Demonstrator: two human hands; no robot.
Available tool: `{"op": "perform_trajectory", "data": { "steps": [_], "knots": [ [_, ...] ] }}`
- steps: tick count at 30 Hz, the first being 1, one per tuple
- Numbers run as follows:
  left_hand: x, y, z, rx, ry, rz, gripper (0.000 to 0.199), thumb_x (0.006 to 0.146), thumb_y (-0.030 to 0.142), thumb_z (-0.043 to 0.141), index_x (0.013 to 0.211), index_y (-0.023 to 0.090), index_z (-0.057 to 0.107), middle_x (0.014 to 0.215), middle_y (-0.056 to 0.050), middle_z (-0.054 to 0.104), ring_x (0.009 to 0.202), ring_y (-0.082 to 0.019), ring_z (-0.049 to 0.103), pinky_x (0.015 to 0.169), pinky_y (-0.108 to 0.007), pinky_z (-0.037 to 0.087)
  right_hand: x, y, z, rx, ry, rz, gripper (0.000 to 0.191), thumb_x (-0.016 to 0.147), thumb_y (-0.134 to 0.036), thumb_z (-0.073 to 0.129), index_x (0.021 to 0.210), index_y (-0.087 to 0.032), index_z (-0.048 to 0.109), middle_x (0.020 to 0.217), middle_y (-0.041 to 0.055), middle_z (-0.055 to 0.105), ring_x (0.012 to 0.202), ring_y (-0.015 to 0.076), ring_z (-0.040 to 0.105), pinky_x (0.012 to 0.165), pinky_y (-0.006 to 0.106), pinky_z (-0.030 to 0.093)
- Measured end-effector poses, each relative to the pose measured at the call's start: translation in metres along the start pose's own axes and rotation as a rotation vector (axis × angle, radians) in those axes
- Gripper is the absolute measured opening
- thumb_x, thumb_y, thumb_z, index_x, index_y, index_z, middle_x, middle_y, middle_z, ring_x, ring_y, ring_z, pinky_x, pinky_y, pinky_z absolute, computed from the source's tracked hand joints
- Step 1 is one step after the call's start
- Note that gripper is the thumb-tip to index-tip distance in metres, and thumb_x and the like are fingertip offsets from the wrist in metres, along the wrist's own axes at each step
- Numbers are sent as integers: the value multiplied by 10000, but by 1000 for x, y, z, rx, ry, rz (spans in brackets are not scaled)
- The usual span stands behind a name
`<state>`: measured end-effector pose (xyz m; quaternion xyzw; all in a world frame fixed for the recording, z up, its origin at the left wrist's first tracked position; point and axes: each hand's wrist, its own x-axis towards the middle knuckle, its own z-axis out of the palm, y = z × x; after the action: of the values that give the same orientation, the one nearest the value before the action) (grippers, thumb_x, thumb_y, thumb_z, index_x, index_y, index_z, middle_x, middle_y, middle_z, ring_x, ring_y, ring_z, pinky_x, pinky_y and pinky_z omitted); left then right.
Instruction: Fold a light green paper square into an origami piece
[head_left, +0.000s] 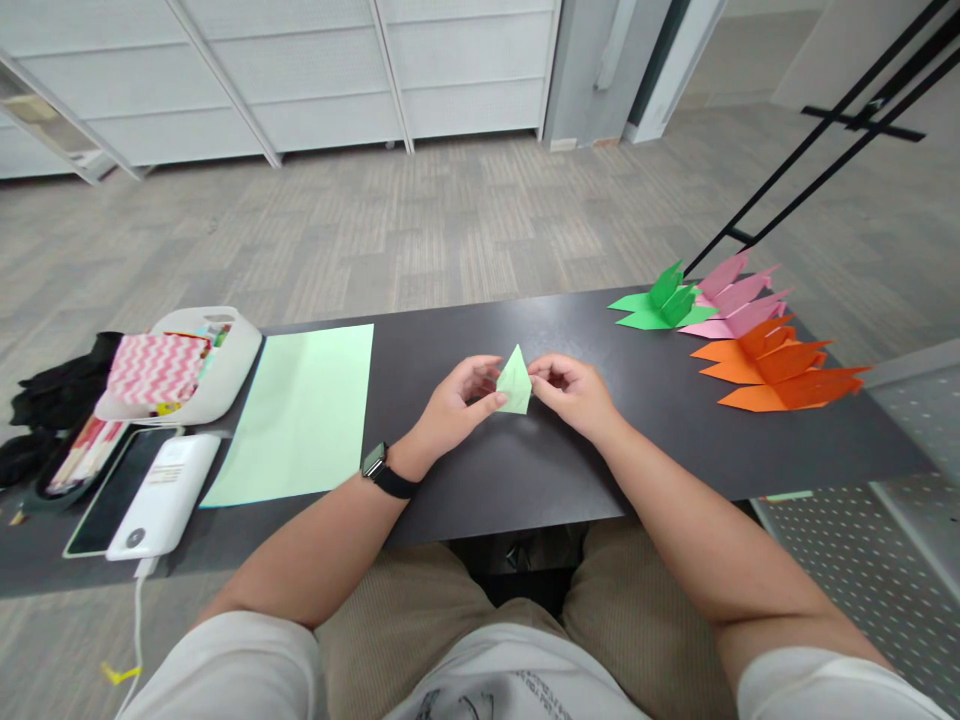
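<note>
A small folded piece of pale green paper (514,383), pointed at the top, is held upright between my hands just above the dark table. My left hand (463,396) pinches its lower left side, thumb on the front face. At its right edge, the thumb and fingertips of my right hand (568,392) close on the paper, the other fingers curled. To the left of my hands lies a large flat sheet of pale green paper (300,410). Folded paper cranes in green (664,300), pink (739,297) and orange (776,368) stand grouped at the right.
On the left are a white basket (232,375) with a pink zigzag cloth (154,368), a black cloth (64,395), a phone (112,500) and a white power bank (163,495) with a cable. The dark table's (480,490) near edge runs above my lap.
</note>
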<state>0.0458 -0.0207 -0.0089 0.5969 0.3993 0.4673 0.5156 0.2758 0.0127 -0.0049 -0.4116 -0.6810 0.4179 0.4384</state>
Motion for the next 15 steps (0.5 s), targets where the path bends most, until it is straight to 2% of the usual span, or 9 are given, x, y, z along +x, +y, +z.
{"op": "perform_trajectory", "data": {
  "steps": [2, 5, 7, 12, 15],
  "knots": [
    [-1, 0, -1, 6, 34, 46, 578, 934, 594, 788, 1355, 234, 621, 1264, -115, 697, 1112, -225, 703, 1007, -381, 586, 0, -2, -2, -107, 45, -71, 131, 902, -381, 731, 897, -252, 752, 740, -3, 715, 649, 162, 640, 646, 308, 540],
    [-2, 2, -3, 69, 68, 76, 411, 1019, 549, 696, 1270, 226, 660, 1230, -106, 692, 1123, -216, 697, 1061, -394, 566, 0, -6, -4, -226, 80, -173, 64, 901, -306, 704, 892, -265, 753, 775, 0, 741, 674, 172, 661, 696, 329, 561],
    [-2, 2, -4, 114, 77, 108, 337, 1012, 494, 718, 1211, 225, 683, 1230, -101, 680, 1112, -209, 696, 1079, -404, 564, -1, -8, -5, -248, 84, -192, 61, 904, -300, 699, 897, -271, 753, 791, 3, 749, 684, 179, 666, 702, 335, 563],
    [-1, 8, -6, 279, -2, 223, 178, 968, 305, 736, 1132, 237, 739, 1298, -110, 651, 1260, -251, 656, 1114, -438, 548, 1, -3, -6, -139, 64, -134, 88, 924, -341, 710, 904, -260, 738, 761, -7, 701, 671, 164, 626, 677, 317, 522],
    [-2, 12, -9, 413, -67, 276, 294, 911, 131, 642, 1164, 241, 743, 1333, -106, 660, 1314, -265, 634, 1186, -475, 486, 4, 3, -7, -45, 43, -46, 150, 927, -393, 714, 913, -244, 727, 733, -20, 653, 655, 148, 580, 654, 301, 480]
  ]
}}
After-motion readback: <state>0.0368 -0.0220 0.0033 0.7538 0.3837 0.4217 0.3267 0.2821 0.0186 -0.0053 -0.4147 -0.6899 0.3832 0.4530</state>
